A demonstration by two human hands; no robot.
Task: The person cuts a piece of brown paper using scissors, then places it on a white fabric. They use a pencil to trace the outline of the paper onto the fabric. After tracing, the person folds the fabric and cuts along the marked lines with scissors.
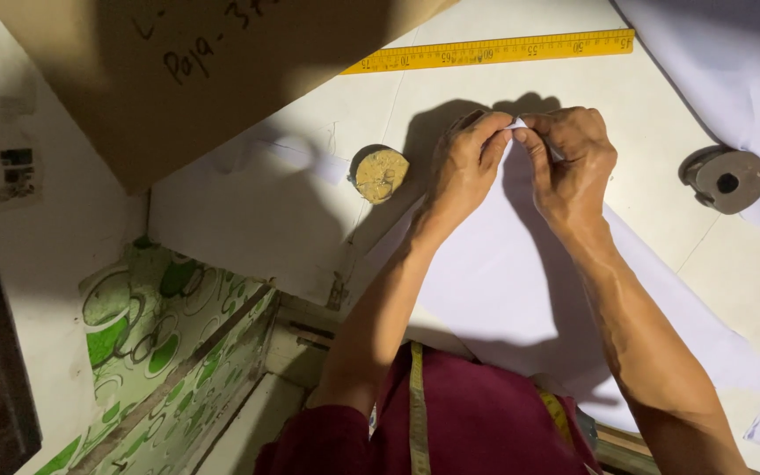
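pinching together at the far tip of the white cloth [521,264], the left hand [461,167] and right hand [573,163] are seen, fingers closed on its corner; the cloth is spread on the pale table [310,202]; a round weight [379,174] is set just left, a yellow ruler [494,50] beyond.

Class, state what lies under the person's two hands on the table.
White cloth lies under both hands, left and right, pinching its edge. The table beneath the cloth is covered.
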